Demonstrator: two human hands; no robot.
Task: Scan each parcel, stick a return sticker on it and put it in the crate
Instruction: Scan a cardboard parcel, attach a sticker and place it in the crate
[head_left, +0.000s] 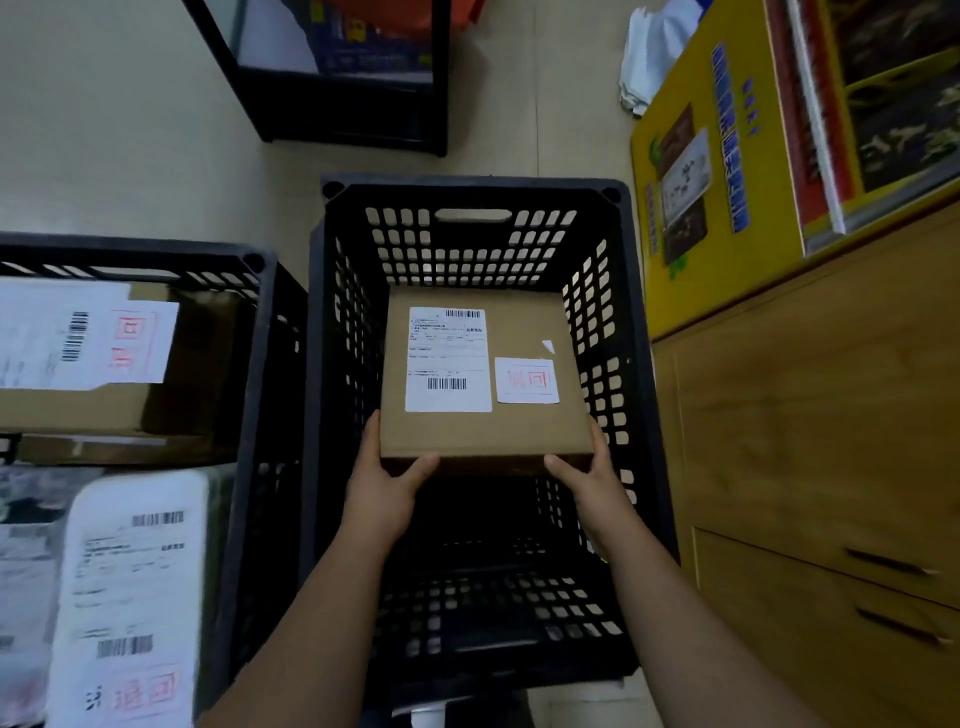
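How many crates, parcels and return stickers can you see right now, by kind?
Black crates: 3, the middle crate, the left crate and the far crate.
Parcels: 3, the brown box held by the left hand and the right hand, the left box and the white bag.
Return stickers: 3, one on each parcel.
Total: 9.

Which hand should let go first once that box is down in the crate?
Probably neither: left hand and right hand grip the box's near corners alike inside the black crate. Both look equally placed.
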